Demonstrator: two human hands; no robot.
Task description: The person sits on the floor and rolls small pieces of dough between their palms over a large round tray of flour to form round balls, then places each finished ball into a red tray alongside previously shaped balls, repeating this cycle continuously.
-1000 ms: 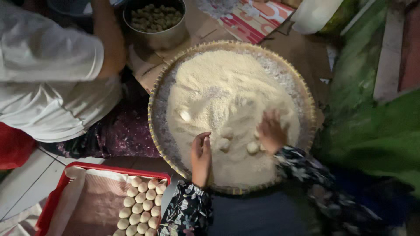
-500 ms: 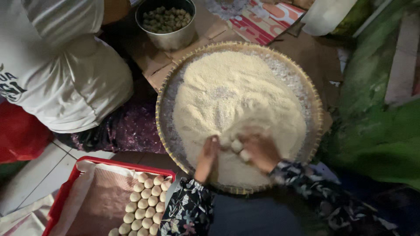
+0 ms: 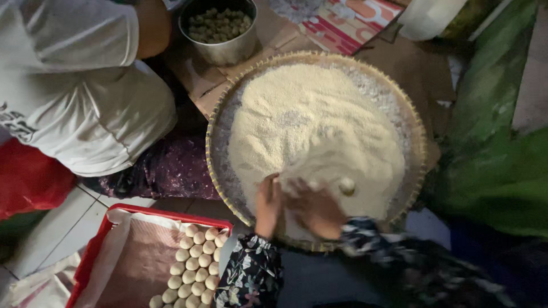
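— Hands first?
— Left hand (image 3: 268, 202) and right hand (image 3: 317, 208) press together into pale crumbs (image 3: 314, 131) on the woven tray (image 3: 214, 122); their grip cannot be told. One coated ball (image 3: 346, 185) lies just right of them.

— Surroundings?
— Below-left, a red tray (image 3: 105, 228) holds rows of balls; beyond, a metal bowl (image 3: 225, 51) and red-striped printed paper (image 3: 342, 23). Another person's white sleeve (image 3: 80, 34) is far left.

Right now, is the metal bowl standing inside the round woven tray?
No, the metal bowl stands outside the woven tray, beyond its far rim.
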